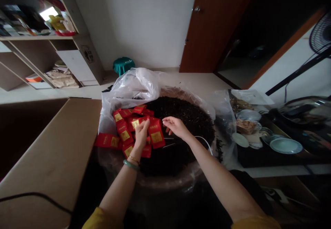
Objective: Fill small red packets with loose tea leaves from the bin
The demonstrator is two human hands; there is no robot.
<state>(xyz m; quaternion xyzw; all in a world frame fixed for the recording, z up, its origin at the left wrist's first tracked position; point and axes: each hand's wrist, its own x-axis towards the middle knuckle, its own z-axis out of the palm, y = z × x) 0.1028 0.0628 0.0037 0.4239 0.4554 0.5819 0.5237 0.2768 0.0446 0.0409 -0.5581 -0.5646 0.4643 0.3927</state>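
My left hand is closed, its thumb and fingers pressed at the upper left corner of a red packet with a gold label. Just right of that packet, my right hand hovers with loosely bent fingers, and nothing shows in them. Under both hands is a wide round container lined with clear plastic. Dark dry leaves, looking like loose tea, fill it. More red packets lie in a heap at its left side. Thin metal rods, perhaps tool handles, and a white curved strip rest on the leaves.
A large cardboard box stands at the left, a black cable across it. To the right, a low table holds a pale bowl, small dishes and a bag of brown pieces. Behind are shelves, a green bin, a brown door and a fan.
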